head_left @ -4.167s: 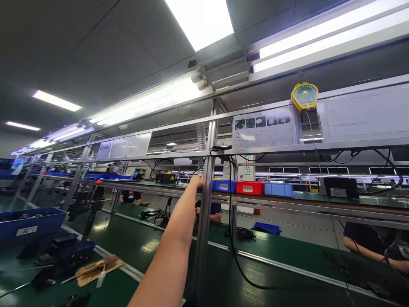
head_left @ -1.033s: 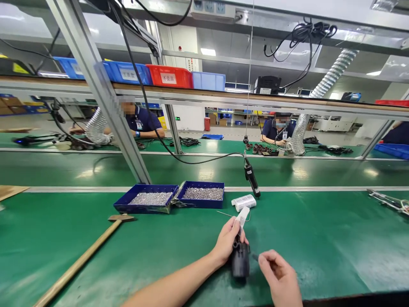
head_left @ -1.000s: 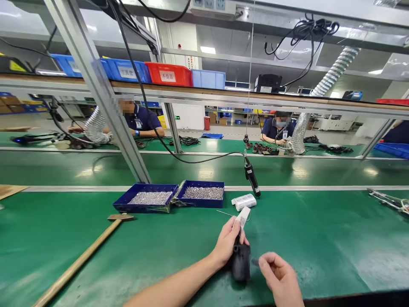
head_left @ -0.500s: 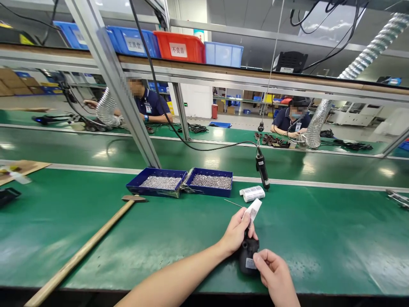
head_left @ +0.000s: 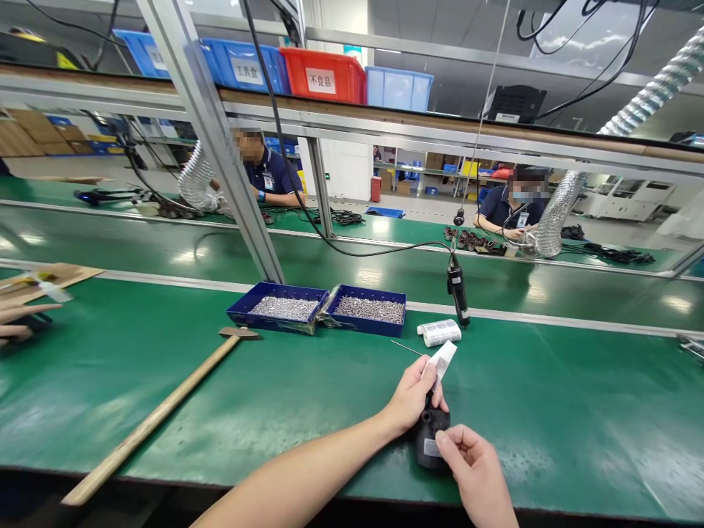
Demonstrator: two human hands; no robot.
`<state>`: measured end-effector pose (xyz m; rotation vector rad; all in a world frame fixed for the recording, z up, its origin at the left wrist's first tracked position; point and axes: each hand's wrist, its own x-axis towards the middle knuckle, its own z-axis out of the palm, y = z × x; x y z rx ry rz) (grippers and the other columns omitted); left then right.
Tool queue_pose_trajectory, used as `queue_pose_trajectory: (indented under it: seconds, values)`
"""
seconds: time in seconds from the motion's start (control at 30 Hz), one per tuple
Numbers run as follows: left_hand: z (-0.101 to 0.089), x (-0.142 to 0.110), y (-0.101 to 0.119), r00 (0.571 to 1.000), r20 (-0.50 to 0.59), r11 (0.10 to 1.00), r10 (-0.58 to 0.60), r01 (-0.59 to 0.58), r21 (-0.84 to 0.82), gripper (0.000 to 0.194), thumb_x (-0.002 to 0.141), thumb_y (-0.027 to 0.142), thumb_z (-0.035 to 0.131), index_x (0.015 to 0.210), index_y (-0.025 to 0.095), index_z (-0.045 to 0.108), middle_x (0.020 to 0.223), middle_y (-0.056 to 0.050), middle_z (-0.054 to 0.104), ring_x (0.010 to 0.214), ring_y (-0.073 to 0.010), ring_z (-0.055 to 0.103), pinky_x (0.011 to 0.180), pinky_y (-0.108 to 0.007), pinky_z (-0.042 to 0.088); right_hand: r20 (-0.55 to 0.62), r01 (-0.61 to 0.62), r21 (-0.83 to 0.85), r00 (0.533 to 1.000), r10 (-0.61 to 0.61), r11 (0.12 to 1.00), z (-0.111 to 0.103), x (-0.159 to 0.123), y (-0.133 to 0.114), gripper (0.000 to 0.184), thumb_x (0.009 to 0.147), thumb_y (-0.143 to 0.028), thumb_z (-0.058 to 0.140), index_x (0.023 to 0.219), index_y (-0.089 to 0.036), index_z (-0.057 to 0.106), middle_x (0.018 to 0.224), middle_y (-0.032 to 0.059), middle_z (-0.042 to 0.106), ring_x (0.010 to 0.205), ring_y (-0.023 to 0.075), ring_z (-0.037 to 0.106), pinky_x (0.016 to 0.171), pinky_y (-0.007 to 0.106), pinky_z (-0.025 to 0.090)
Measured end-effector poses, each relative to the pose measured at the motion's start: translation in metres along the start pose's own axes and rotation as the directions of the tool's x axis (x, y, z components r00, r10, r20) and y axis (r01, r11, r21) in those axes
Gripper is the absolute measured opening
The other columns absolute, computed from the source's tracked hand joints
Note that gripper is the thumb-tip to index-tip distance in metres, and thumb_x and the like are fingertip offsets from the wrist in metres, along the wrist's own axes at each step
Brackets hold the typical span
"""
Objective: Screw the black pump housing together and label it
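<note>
My left hand (head_left: 412, 392) is closed round a white strip of label backing (head_left: 444, 358) and the upper end of a black plastic housing (head_left: 428, 458). A thin metal rod (head_left: 405, 347) sticks out past its fingers to the left. The housing rests low over the bench, with a small pale label (head_left: 433, 446) on its face. My right hand (head_left: 474, 466) is closed in a pinch, thumb and forefinger at the right edge of that label. Part of the housing is hidden behind the fingers. Beyond my hands lies a roll of white labels (head_left: 441, 333).
Two blue trays (head_left: 275, 320) of small metal parts stand at the back. A hammer (head_left: 159, 411) lies to the left on the green bench (head_left: 550, 411). A black electric screwdriver (head_left: 457, 293) hangs from a cord. Another person's hand (head_left: 16, 323) shows at the left edge; co-workers sit opposite.
The view has shifted slightly, moving the scene to the right. Another person's hand has appeared at the left edge. My hands keep their holds, the right still at the label.
</note>
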<state>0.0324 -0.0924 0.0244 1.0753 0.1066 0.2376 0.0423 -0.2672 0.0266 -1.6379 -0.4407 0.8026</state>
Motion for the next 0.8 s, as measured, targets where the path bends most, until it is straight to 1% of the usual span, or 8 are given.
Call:
queue_pose_trajectory:
  seconds: [0.23,0.3,0.37,0.47,0.53,0.6,0.7,0.8]
  values:
    - [-0.001,0.000,-0.001,1.000,-0.005,1.000,0.002,-0.002,-0.006,0.048,0.100,0.065,0.047,0.094,0.018,0.040,0.055,0.006,0.050,0.054,-0.0136,0.062,0.055,-0.020,0.044,-0.031,0.015,-0.046,0.999,-0.017,0.999,0.001,-0.003,0.005,0.046,0.092,-0.059,0.067,0.087,-0.013,0.065,0.083,0.0074,0.062,0.077,0.0168,0.054,0.075,0.026,0.045]
    - [-0.001,0.001,-0.002,1.000,-0.010,1.000,0.001,-0.001,-0.005,0.048,0.100,0.065,0.046,0.094,0.017,0.041,0.054,0.006,0.049,0.053,-0.0137,0.062,0.054,-0.020,0.044,-0.066,0.018,-0.097,0.997,-0.025,0.995,0.004,-0.005,0.008,0.048,0.093,-0.060,0.065,0.087,-0.013,0.065,0.081,0.0065,0.059,0.074,0.0156,0.050,0.070,0.025,0.044]
    - [-0.002,0.001,-0.003,1.000,-0.014,1.000,0.002,-0.002,-0.004,0.048,0.100,0.065,0.046,0.095,0.017,0.041,0.054,0.006,0.049,0.053,-0.0138,0.062,0.054,-0.020,0.044,-0.128,0.059,-0.204,0.988,-0.086,0.977,0.008,-0.008,0.008,0.048,0.093,-0.060,0.064,0.085,-0.013,0.065,0.075,0.0040,0.052,0.068,0.0136,0.044,0.064,0.024,0.039]
    - [-0.003,0.001,-0.004,1.000,-0.015,1.000,0.007,-0.007,-0.006,0.048,0.100,0.065,0.046,0.096,0.017,0.041,0.053,0.006,0.049,0.052,-0.0141,0.063,0.054,-0.020,0.044,-0.231,0.130,-0.348,0.948,-0.220,0.928,0.017,-0.012,0.001,0.046,0.093,-0.059,0.064,0.079,-0.015,0.066,0.070,0.0015,0.043,0.064,0.0124,0.037,0.060,0.026,0.033]
    - [-0.003,0.002,-0.005,1.000,-0.010,1.000,0.009,-0.009,-0.014,0.048,0.101,0.064,0.046,0.096,0.017,0.041,0.053,0.006,0.049,0.052,-0.0139,0.063,0.054,-0.020,0.044,-0.278,0.142,-0.348,0.929,-0.246,0.927,0.023,-0.015,-0.009,0.046,0.094,-0.058,0.063,0.077,-0.016,0.066,0.070,0.0014,0.042,0.064,0.0126,0.037,0.061,0.026,0.033]
    - [-0.003,0.002,-0.005,1.000,-0.010,1.000,0.006,-0.006,-0.022,0.048,0.100,0.064,0.047,0.095,0.017,0.041,0.053,0.006,0.049,0.053,-0.0135,0.063,0.053,-0.019,0.044,-0.299,0.136,-0.320,0.925,-0.236,0.938,0.026,-0.018,-0.018,0.048,0.093,-0.060,0.062,0.075,-0.016,0.065,0.069,0.0015,0.042,0.064,0.0129,0.036,0.061,0.027,0.033]
    - [0.000,0.003,-0.005,0.999,-0.033,0.999,-0.013,0.012,-0.032,0.055,0.094,0.072,0.051,0.096,0.018,0.040,0.052,0.007,0.048,0.050,-0.0134,0.062,0.051,-0.018,0.044,-0.284,0.144,-0.323,0.928,-0.241,0.935,0.026,-0.020,-0.019,0.049,0.090,-0.063,0.064,0.074,-0.017,0.067,0.068,0.0017,0.042,0.063,0.0130,0.038,0.060,0.027,0.034]
    - [0.002,0.006,-0.007,0.998,-0.042,0.999,-0.045,0.044,-0.022,0.071,0.081,0.087,0.053,0.096,0.020,0.036,0.047,0.007,0.046,0.045,-0.0168,0.060,0.044,-0.020,0.043,-0.343,0.116,-0.417,0.898,-0.275,0.901,0.023,-0.017,-0.005,0.049,0.084,-0.067,0.067,0.077,-0.019,0.067,0.066,0.0022,0.044,0.057,0.0134,0.042,0.054,0.028,0.035]
